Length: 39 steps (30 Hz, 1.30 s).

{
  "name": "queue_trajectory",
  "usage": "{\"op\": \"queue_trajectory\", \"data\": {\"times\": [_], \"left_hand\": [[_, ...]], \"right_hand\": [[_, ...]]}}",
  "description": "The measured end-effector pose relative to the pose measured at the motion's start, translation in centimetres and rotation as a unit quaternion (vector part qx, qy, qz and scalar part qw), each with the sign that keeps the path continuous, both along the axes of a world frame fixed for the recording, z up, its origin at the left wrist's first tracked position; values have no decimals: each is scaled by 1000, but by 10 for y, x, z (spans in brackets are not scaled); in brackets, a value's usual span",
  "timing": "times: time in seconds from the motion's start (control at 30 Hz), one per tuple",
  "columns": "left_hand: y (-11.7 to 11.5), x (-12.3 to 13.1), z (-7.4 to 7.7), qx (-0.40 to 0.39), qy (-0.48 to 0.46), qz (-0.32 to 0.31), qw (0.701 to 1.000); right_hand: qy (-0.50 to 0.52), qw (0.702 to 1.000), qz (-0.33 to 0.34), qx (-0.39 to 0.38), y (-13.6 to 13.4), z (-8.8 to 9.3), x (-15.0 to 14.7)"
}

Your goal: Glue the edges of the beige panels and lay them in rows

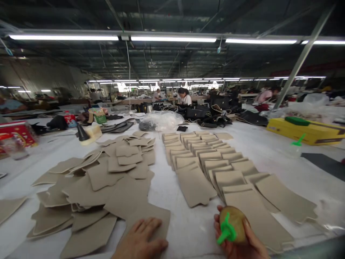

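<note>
My left hand (142, 239) lies flat, fingers spread, on a beige cut panel (159, 216) at the front of the table. In my right hand (249, 239) is a squeeze bottle (237, 219) with a brownish body, its green nozzle (226, 230) pointing toward me and down. To the left spreads a loose, jumbled pile of beige panels (88, 187). Overlapping rows of similar panels (226, 178) fan out on the right, and the bottle is in front of their near end.
A yellow box (307, 131) with a green lid-like item stands at the right, near another green-nozzled bottle (296, 147). A black cone (82, 132), a clear cup (16, 147) and a red box (23, 133) are at the left. Behind are a plastic bag (164, 120) and black bags (199, 113).
</note>
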<state>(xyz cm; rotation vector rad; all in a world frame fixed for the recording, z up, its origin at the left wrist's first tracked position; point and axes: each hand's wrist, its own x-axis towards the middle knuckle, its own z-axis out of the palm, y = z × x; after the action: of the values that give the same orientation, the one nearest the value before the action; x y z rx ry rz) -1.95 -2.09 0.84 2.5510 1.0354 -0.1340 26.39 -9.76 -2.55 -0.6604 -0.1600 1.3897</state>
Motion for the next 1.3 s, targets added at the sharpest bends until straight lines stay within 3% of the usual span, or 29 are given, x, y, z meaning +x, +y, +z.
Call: {"op": "queue_trajectory", "data": {"times": [0.17, 0.4, 0.67, 0.83, 1.3], "left_hand": [[-5, 8, 19, 15, -40, 138, 990], [-8, 34, 18, 10, 13, 189, 982], [-10, 34, 22, 1, 4, 191, 982], [-11, 36, 22, 3, 12, 190, 982], [-11, 28, 16, -9, -12, 192, 981]], "right_hand": [[-96, 994, -61, 9, 5, 15, -9], [-192, 981, -29, 8, 14, 30, -14], [-256, 966, 8, 32, 20, 34, -18], [-268, 963, -24, 7, 24, 36, -22], [-275, 961, -16, 9, 25, 37, -26]]}}
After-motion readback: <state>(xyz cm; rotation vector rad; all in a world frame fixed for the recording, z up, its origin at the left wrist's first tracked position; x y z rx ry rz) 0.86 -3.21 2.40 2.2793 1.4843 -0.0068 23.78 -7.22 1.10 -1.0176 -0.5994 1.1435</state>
